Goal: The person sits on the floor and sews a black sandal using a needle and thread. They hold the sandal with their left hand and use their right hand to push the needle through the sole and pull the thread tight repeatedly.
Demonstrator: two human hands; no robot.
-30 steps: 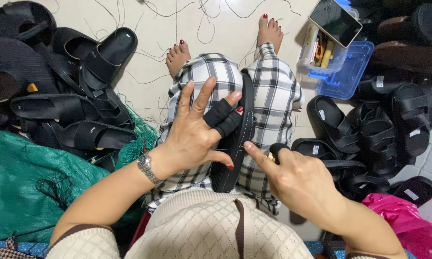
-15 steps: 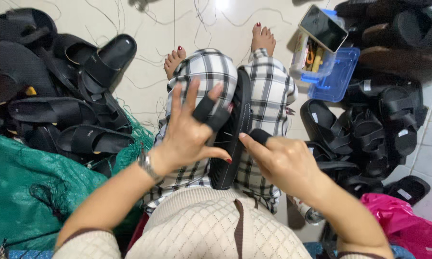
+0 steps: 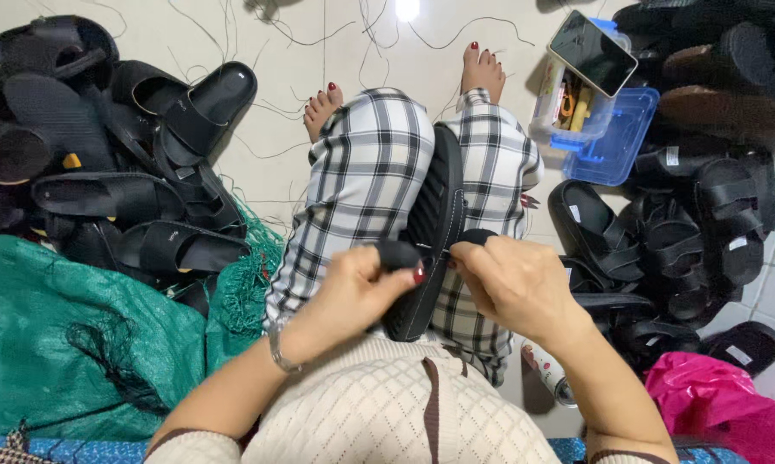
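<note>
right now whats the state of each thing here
left hand: closed, pinching black finger cover
right hand: closed by the sandal's edge
black stitched foam sandal: on its side between the knees
clear blue plastic box: open, small items inside
dark phone: screen off, lying on the box
green mesh sack: crumpled on the floor

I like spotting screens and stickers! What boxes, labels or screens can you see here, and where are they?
Phone: top right, lying on the box, flat rectangle, dark screen.
Plastic box: top right on the floor, clear blue, small items inside.
Labels: small white tags on the black sandals at right.
Can: by the right arm, white printed cylinder.
</note>
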